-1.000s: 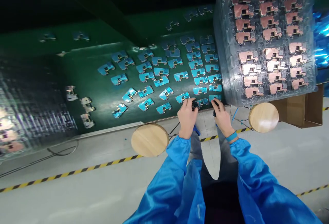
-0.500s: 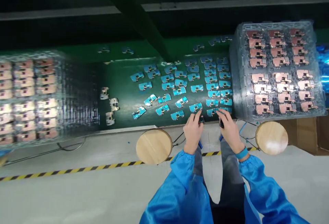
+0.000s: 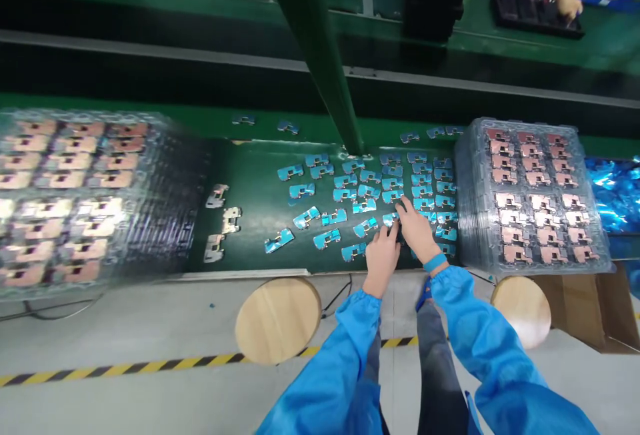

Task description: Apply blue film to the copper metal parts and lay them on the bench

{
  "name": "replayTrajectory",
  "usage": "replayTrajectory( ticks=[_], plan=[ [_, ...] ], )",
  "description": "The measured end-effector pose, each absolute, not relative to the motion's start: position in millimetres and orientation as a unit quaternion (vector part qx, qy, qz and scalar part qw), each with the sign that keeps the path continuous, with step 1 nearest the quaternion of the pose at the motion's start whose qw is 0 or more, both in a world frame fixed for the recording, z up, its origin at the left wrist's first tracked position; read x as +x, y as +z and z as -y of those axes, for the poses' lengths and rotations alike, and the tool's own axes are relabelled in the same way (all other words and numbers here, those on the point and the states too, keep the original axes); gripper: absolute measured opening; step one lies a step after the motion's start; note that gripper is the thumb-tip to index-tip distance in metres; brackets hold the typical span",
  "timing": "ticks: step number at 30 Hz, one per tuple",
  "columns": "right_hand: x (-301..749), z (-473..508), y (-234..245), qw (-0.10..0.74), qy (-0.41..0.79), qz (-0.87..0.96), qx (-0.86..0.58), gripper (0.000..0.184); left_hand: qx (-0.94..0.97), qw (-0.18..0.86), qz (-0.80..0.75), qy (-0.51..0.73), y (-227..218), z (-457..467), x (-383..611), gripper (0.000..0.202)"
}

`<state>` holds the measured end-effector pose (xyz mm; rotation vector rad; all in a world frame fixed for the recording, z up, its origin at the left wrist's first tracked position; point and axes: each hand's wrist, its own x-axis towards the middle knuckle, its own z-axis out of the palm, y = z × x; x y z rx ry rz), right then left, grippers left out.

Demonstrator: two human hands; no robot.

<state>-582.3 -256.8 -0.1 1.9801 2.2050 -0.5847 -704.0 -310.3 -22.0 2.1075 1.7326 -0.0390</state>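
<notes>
Rows of small notched metal plates covered in blue film lie on the green bench (image 3: 250, 175). One blue-filmed plate (image 3: 389, 219), near the bench's front edge, sits at my fingertips and is partly covered by them. My left hand (image 3: 383, 255) comes in from the front, fingers bent and closed on this plate. My right hand (image 3: 417, 230), with a blue band at its wrist, reaches leftward over the plate's right side, fingertips closed at it. Further right, more blue-filmed plates (image 3: 423, 191) form columns, some hidden under my right hand.
Stacked clear trays (image 3: 543, 265) of copper-coloured plates stand at right; another tray stack (image 3: 170, 222) is at left. A green post (image 3: 320, 55) rises behind the plates. Two round stools (image 3: 279, 320) stand in front. Across the bench, another person's hand (image 3: 569, 3) is over a black tray.
My right hand has moved left from the right-hand columns to beside my left hand, and both now meet at one plate. The view has tilted up, showing the far bench.
</notes>
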Motion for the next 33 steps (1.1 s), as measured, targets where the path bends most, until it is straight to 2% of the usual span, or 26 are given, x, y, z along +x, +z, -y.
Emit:
replayTrajectory(
  ticks=[3, 6, 9, 12, 15, 20, 27, 30, 33],
  plan=[
    [-582, 250, -1, 0.049, -0.198, -0.724, 0.659, 0.049, 0.752, 0.211, -0.624, -0.015, -20, 295, -705, 0.065],
    [-575, 246, -5, 0.024, -0.202, -0.722, 0.662, 0.052, 0.754, 0.215, -0.62, -0.016, -17, 280, -705, 0.064],
    [-564, 257, -9, -0.074, -0.201, -0.701, 0.68, 0.053, 0.76, 0.222, -0.611, -0.015, -12, 270, -707, 0.063],
    [-557, 282, -14, -0.142, -0.205, -0.683, 0.687, 0.038, 0.733, 0.257, -0.628, 0.04, -11, 277, -717, 0.054],
    [-564, 305, -20, -0.134, -0.227, -0.707, 0.656, 0.029, 0.636, 0.343, -0.674, 0.15, -16, 304, -738, 0.034],
    [-588, 309, -30, -0.108, -0.248, -0.759, 0.592, 0.049, 0.547, 0.438, -0.685, 0.2, -23, 356, -768, 0.032],
    [-585, 288, -27, -0.101, -0.259, -0.801, 0.531, 0.067, 0.583, 0.417, -0.678, 0.161, -15, 369, -761, 0.029],
    [-574, 288, -24, -0.115, -0.247, -0.821, 0.502, 0.06, 0.612, 0.391, -0.672, 0.143, -10, 363, -751, 0.024],
    [-564, 300, -23, -0.115, -0.191, -0.833, 0.507, 0.044, 0.661, 0.344, -0.66, 0.095, -5, 358, -743, 0.023]
  ],
)
